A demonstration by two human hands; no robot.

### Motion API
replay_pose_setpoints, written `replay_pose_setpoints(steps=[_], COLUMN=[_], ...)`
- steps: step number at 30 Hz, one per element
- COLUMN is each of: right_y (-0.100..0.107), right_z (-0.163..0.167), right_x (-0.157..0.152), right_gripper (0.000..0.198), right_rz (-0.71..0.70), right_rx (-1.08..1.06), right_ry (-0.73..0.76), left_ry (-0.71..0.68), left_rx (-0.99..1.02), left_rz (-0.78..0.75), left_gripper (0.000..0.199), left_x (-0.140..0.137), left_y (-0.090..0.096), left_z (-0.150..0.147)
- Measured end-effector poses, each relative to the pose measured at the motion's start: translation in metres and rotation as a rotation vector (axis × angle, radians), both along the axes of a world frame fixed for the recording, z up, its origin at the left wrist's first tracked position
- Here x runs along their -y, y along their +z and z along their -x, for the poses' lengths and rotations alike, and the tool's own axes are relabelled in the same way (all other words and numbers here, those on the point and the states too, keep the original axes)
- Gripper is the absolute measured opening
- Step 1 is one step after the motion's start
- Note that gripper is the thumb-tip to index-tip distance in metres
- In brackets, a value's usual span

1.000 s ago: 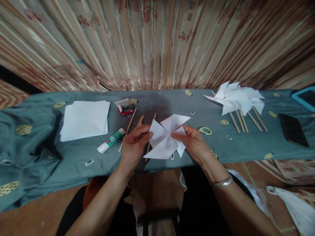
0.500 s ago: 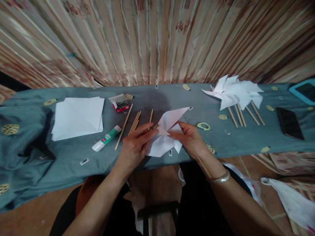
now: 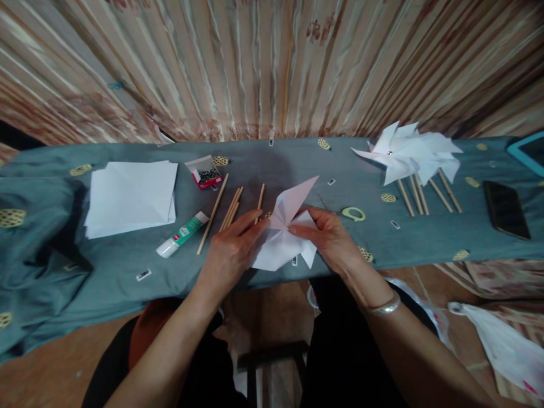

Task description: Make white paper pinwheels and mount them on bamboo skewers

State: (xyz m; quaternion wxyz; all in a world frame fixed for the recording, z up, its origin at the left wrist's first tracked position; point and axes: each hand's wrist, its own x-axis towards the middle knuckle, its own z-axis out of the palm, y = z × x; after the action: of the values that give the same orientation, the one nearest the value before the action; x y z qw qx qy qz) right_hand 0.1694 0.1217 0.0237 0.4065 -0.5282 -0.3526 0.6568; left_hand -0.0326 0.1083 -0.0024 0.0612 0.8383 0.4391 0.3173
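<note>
A white paper pinwheel (image 3: 278,249), partly folded, is held between both hands just above the cloth near the front edge. My left hand (image 3: 233,245) grips its left side, fingers closed on the paper. On the right, my right hand (image 3: 329,235) pinches a folded flap, the thumb close to the pinwheel's centre. One long pointed blade stands up toward the back. Left of the hands lie several wooden sticks (image 3: 212,214); one short stick (image 3: 260,198) is just beyond my left fingertips. Scissors (image 3: 352,213) with a pale green handle rest right of my right hand.
A stack of white paper (image 3: 131,198) lies at the left. Near it are a glue stick (image 3: 182,234) and an open box of small metal pins (image 3: 207,173). Finished pinwheels (image 3: 403,153) lie at the back right, beside a dark phone (image 3: 505,209) and a blue-edged device (image 3: 522,156).
My right thumb has shifted inward over the folded flap toward the pinwheel's centre. My left hand keeps its hold. The whole view has tilted slightly.
</note>
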Motion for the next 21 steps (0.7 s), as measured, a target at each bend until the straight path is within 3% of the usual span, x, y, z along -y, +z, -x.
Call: replay_pose_setpoints(steps=[6,21], right_y=[0.0001,-0.0032], right_z=[0.0013,0.0022], right_x=[0.0017,0.0016], right_gripper=[0.027,0.024], right_rz=[0.023,0.066], right_rx=[-0.049,-0.142], right_ry=[0.004,-0.019], left_ry=[0.015,-0.006], left_rx=[-0.065,-0.136], left_rz=[-0.048,0.019], left_gripper=[0.025,0.028], left_x=[0.0001,0.0033], left_y=[0.003,0.0064], left_z=[-0.0013,-0.0011])
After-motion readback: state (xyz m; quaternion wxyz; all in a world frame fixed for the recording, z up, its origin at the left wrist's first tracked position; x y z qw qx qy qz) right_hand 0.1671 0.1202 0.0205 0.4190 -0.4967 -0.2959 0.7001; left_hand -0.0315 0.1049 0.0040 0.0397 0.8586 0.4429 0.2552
